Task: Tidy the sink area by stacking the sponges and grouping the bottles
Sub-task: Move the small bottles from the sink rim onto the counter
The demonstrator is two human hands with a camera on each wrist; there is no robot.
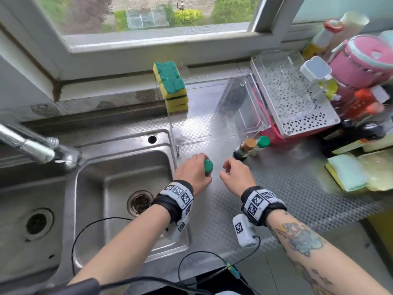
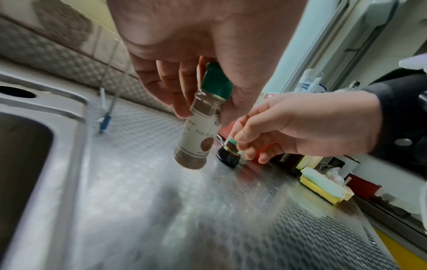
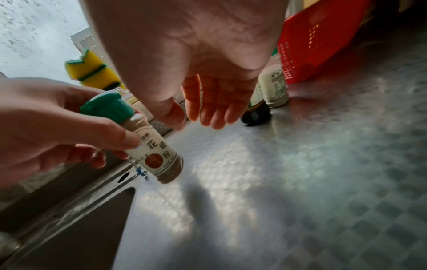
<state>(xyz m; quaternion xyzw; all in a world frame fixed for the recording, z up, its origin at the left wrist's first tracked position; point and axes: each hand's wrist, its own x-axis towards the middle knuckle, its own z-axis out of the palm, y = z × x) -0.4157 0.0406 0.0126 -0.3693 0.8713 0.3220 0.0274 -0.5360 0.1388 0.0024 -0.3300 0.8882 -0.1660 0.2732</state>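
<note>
My left hand (image 1: 198, 168) grips a small spice bottle (image 2: 198, 135) with a green cap (image 1: 208, 166), held tilted just above the steel counter beside the sink. My right hand (image 1: 225, 169) hovers right of it, fingers relaxed and empty (image 3: 198, 118). Farther right stand two small bottles together: a dark one with a brown cap (image 1: 244, 148) and a white-labelled one with a green cap (image 1: 261, 144). Yellow-green sponges (image 1: 172, 87) sit stacked by the windowsill.
The sink basin (image 1: 127, 184) lies at my left, its tap (image 1: 38, 150) beyond. A clear plastic box (image 1: 238, 107) and a red basket (image 3: 316, 36) under a perforated tray stand behind the bottles. A pale sponge (image 1: 345, 173) and cluttered containers fill the right edge.
</note>
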